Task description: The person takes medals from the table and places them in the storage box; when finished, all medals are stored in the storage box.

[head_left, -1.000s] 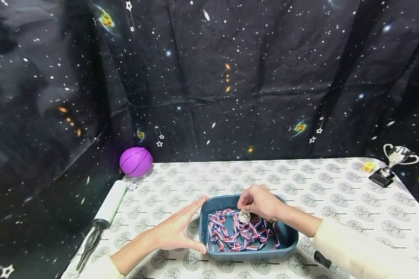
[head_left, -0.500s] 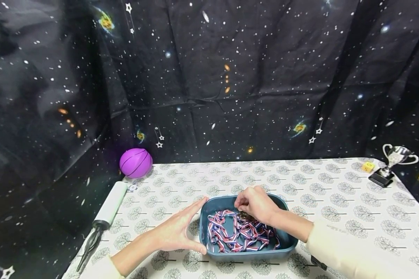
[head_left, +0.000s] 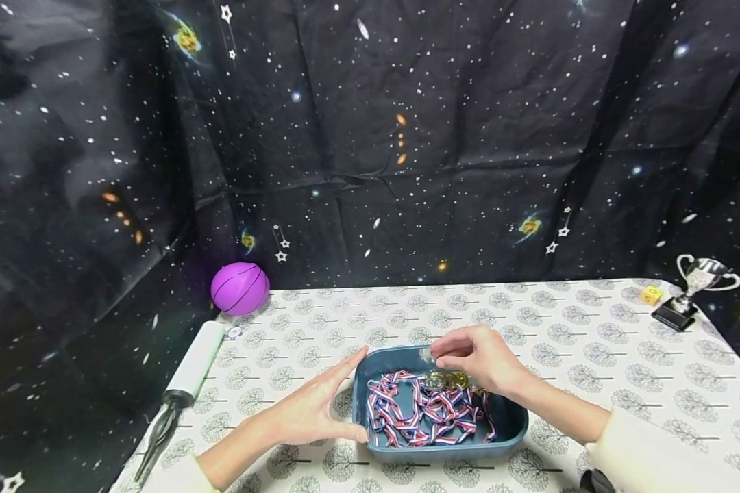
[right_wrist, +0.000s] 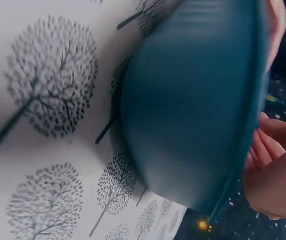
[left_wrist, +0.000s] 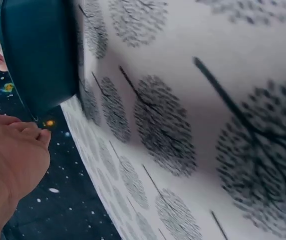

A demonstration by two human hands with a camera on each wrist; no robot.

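A teal tray (head_left: 508, 428) sits near the table's front edge and holds a tangle of red, white and blue ribbons (head_left: 425, 411) with gold medals (head_left: 447, 378). My left hand (head_left: 311, 407) lies open against the tray's left wall, fingers straight and thumb at the near corner. My right hand (head_left: 477, 356) hovers over the tray's far rim, its fingertips pinching a small pale medal (head_left: 427, 354) that shows only faintly. In the left wrist view the tray (left_wrist: 37, 55) stands beside my palm (left_wrist: 7, 160). In the right wrist view the tray's outer wall (right_wrist: 193, 110) fills the middle, with my fingers (right_wrist: 273, 170) behind it.
A purple ball (head_left: 240, 287) sits at the table's back left corner. A white cylinder with a black handle (head_left: 191, 363) lies along the left edge. A silver trophy (head_left: 697, 287) and a yellow die (head_left: 650, 294) stand at the back right. A starry backdrop hangs behind.
My right hand dipped into the tray, then rose toward the far rim, uncovering gold medals beneath it. The left hand and the tray have stayed put.
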